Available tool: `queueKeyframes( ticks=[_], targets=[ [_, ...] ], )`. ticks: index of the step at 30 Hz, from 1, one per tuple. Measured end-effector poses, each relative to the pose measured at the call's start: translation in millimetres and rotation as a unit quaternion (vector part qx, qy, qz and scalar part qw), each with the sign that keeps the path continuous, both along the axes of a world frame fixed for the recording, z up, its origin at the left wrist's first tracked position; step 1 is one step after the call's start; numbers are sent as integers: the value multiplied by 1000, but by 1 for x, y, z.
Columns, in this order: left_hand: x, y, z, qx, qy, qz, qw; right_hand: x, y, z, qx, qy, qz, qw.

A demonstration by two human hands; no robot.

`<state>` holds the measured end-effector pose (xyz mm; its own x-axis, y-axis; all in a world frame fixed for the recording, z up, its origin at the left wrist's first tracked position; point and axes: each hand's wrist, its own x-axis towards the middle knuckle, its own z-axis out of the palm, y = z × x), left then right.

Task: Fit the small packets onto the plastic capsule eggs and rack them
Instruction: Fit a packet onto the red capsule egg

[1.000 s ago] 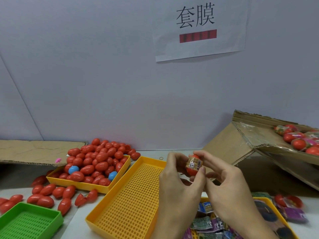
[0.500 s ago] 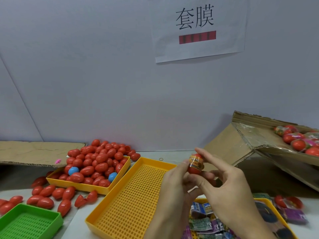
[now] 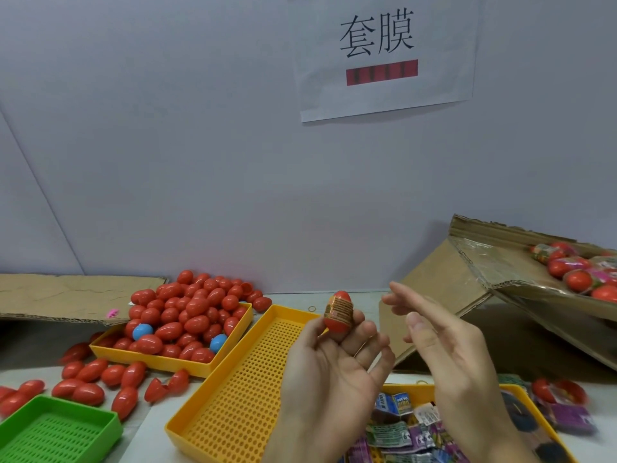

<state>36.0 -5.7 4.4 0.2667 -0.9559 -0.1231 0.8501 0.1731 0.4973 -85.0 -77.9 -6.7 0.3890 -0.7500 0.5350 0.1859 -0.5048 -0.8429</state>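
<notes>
My left hand [image 3: 329, 365] pinches a red capsule egg [image 3: 339, 312] upright at its fingertips, an orange printed packet wrapped round the egg's middle. It is raised above the far end of a long yellow perforated tray [image 3: 247, 385] that holds nothing. My right hand [image 3: 444, 349] hovers just to the right of the egg, fingers spread and relaxed, touching nothing. A yellow tray [image 3: 173, 359] heaped with bare red eggs [image 3: 187, 312] and two blue ones sits at the left. Loose small packets [image 3: 404, 429] fill a yellow tray at the bottom right.
Loose red eggs [image 3: 90, 382] lie scattered at the left beside a green tray [image 3: 56, 432]. A tilted cardboard box [image 3: 500, 279] at the right holds wrapped eggs [image 3: 577, 272]. Flat cardboard [image 3: 66, 295] lies against the wall at the left. A paper sign [image 3: 384, 51] hangs above.
My right hand has let go of the egg and drawn away to the right with its fingers spread. My left hand alone now holds the wrapped egg.
</notes>
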Motion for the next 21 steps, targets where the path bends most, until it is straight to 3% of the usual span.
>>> queueKeyframes(
  ticks=[6, 15, 21],
  targets=[
    [-3, -3, 2, 46, -87, 42, 994, 0, -1, 0, 5, 8, -7, 1000],
    [-6, -3, 5, 71, -95, 114, 986, 2, -2, -1, 14, 23, -24, 999],
    [-2, -9, -3, 104, -181, 211, 955, 4, -8, -5, 43, 67, -52, 995]
  ],
)
